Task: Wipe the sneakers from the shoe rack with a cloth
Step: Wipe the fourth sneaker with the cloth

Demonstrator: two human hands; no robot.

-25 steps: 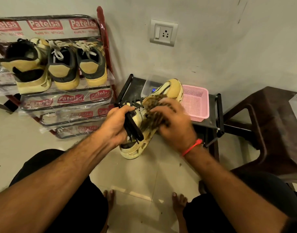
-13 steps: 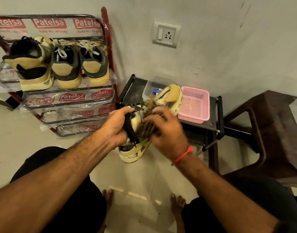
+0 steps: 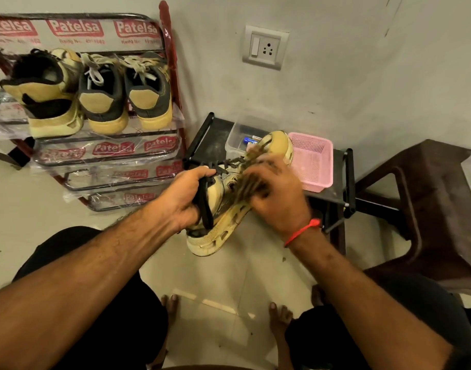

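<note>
- Pale floor tiles and a grey wall frame the scene; a shoe rack (image 3: 173, 84) beyond the left hand's fingers holds three more sneakers (image 3: 100, 97).
- Left hand (image 3: 185, 198) has its fingers curled round the collar of the cream sneaker (image 3: 221, 225), held in the air over the floor.
- Right hand (image 3: 275, 194) presses a brown cloth (image 3: 249, 182) against its side, fingers bunched on it (blurred, so the exact grip is unclear).
- Toe points away towards the pink basket (image 3: 313, 161), heel nearest the person; the long axis slants.
- To wipe well, I'd brace the heel firmly and stroke along that axis.
</note>
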